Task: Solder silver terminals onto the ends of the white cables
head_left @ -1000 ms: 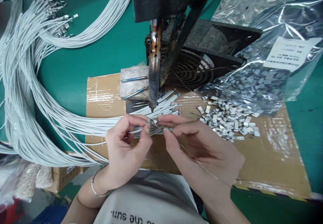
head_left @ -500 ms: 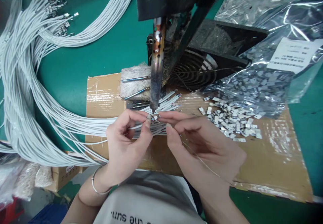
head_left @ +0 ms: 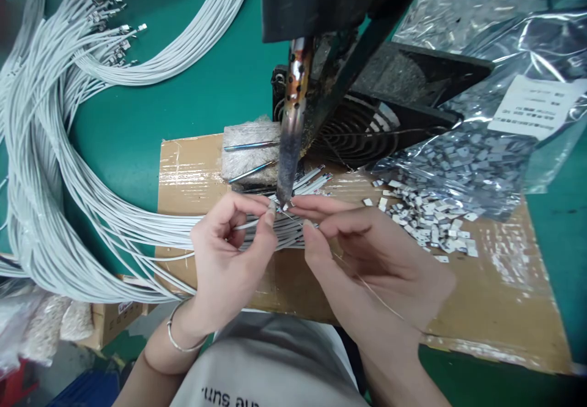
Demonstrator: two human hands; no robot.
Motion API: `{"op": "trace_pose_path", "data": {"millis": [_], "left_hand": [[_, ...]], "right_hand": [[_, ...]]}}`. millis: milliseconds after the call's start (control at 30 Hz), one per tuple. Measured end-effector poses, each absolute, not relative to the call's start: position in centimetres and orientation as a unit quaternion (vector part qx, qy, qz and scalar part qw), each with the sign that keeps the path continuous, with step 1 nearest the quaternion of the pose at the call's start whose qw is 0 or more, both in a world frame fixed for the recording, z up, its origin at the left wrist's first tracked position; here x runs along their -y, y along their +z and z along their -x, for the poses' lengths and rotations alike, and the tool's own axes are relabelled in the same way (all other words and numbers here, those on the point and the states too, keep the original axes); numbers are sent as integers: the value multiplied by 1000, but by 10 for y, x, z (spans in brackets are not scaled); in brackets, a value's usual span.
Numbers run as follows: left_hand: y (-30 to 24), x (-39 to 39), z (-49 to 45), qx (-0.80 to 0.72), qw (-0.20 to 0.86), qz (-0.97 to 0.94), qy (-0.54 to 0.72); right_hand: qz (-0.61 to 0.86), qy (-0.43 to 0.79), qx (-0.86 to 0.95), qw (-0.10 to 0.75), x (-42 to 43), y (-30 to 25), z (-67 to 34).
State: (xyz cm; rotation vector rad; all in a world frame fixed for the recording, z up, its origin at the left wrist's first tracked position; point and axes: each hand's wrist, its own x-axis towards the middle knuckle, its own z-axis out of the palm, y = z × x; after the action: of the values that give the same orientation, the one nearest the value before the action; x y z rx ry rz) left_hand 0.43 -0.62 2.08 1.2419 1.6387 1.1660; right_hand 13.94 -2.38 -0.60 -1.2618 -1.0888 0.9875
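My left hand (head_left: 233,251) is closed in a pinch on the end of a white cable (head_left: 247,225). Just past its fingertips, a small metal tab (head_left: 285,207) sits right at the tip of a mounted soldering iron (head_left: 292,132). My right hand (head_left: 371,260) pinches a thin solder wire (head_left: 378,300) between thumb and fingers. That wire runs back across the palm, and its front end reaches the tab under the iron. The right index fingertip lies close beside the tab; whether it touches is too small to tell.
Bundled white cables (head_left: 36,150) fill the left side. Loose metal tabs (head_left: 433,217) lie on the cardboard (head_left: 495,309), beside a plastic bag of tabs (head_left: 486,150). A black fan (head_left: 362,129) stands behind the iron. Metal rods rest on a wrapped block (head_left: 250,133).
The small tab, held under the iron's tip with a slight gap before, now meets the tip. Both hands keep their pinches. The whole view has shifted slightly.
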Motion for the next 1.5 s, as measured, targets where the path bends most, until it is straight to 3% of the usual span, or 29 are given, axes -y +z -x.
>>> {"op": "trace_pose_path", "data": {"millis": [1500], "left_hand": [[22, 5, -4, -632, 361, -500, 469]], "right_hand": [[515, 412, 452, 600, 20, 0, -136]]}}
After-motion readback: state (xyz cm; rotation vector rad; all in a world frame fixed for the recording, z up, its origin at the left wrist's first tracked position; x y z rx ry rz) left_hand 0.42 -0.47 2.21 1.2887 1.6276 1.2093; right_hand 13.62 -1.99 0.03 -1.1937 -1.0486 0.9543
